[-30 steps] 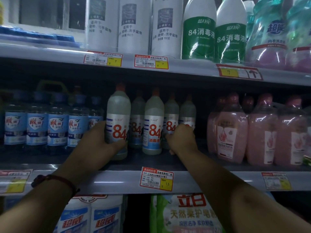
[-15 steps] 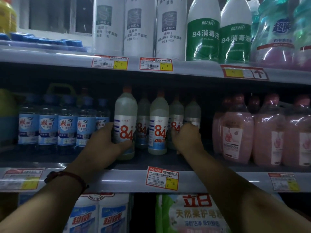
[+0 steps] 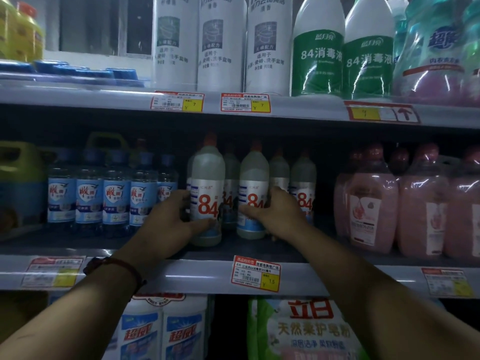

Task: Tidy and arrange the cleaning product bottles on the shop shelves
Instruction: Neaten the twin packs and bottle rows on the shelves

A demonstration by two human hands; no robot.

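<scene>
Hands (image 3: 168, 222) round two 84 bottles (image 3: 207, 193) (one each)

The head-worn camera faces the middle shelf (image 3: 181, 276) squarely and close, looking slightly down.

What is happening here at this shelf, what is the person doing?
A person is arranging white 84 disinfectant bottles on the middle shelf. The left hand grips the front 84 bottle low on its body. The right hand grips the neighbouring 84 bottle. Both bottles appear to stand upright on the shelf. Blue-labelled bottles stand on one side, pink bottles on the other.
</scene>
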